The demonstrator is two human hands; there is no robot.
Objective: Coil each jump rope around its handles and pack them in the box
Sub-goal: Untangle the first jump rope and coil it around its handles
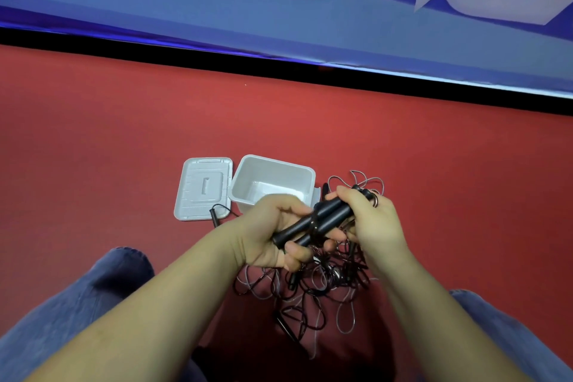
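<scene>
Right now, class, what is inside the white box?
The white box shows only a bare white floor, no rope. Its near corner is hidden behind the left hand, so that part cannot be checked.

Box [273,178] front wall behind left hand [266,232]

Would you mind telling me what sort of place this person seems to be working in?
Probably a gym or sports hall, though that is a guess: a red floor, a blue banner with large white lettering along its edge, and jump ropes heaped beside a white box.
</scene>
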